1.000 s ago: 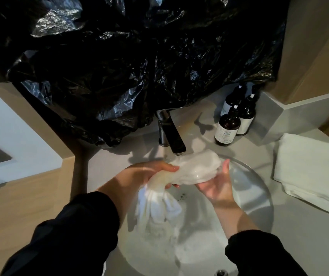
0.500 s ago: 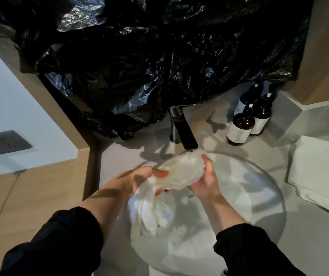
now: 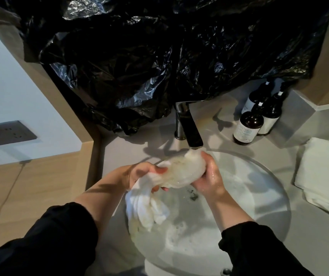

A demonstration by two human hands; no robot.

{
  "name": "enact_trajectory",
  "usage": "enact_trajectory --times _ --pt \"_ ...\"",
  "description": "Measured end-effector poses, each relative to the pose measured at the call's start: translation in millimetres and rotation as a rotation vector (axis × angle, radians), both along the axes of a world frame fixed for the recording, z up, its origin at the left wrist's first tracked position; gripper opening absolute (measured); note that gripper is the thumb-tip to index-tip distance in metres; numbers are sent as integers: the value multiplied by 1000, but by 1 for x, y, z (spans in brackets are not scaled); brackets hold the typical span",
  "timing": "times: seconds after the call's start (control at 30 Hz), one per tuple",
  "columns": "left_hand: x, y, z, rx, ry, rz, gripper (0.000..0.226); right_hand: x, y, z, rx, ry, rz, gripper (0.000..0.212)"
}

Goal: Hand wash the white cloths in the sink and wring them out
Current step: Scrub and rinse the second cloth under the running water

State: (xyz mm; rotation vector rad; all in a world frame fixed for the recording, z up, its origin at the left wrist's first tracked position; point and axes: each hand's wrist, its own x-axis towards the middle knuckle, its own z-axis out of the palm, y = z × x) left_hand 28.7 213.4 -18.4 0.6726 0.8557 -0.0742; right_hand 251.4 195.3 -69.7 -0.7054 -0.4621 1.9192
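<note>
Sink (image 3: 263, 196) set in worktop (image 3: 137, 150), tap (image 3: 189, 126) at rear edge, cloth (image 3: 183, 172) beneath it over the sink, bottles (image 3: 248, 126) right of tap, folded towel (image 3: 327, 176) at right edge, sheeting (image 3: 159, 56) behind.

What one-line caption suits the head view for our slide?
Left hand and right hand grip a wet white cloth under the faucet over the sink.

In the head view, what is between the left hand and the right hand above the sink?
The wet white cloth stretches between the left hand and the right hand. Both grip it just under the faucet. The head view shows this.
</note>
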Motion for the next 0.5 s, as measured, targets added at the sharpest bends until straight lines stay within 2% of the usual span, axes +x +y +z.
enact_trajectory --times 0.1,0.2,0.27,0.33,0.4,0.43,0.5 --pt "21 -6 1 16 17 161 51 14 6 2 -19 -49 -51 67" --pt "45 -14 2 131 41 326 41 26 11 5 -250 -141 -125 45" --pt "57 -21 0 80 -33 472 51 35 13 8 -455 -45 -142 46" --pt "67 -28 0 2 -163 573 61 40 10 12 -492 -52 -113 49" --pt "78 -36 7 -27 -207 630 38 42 5 9 -514 -136 -55 47" --pt "83 -40 8 -18 -170 676 25 44 0 5 -531 -155 -29 48" --pt "94 -47 14 -16 -95 789 21 50 -11 4 -521 -196 29 49"
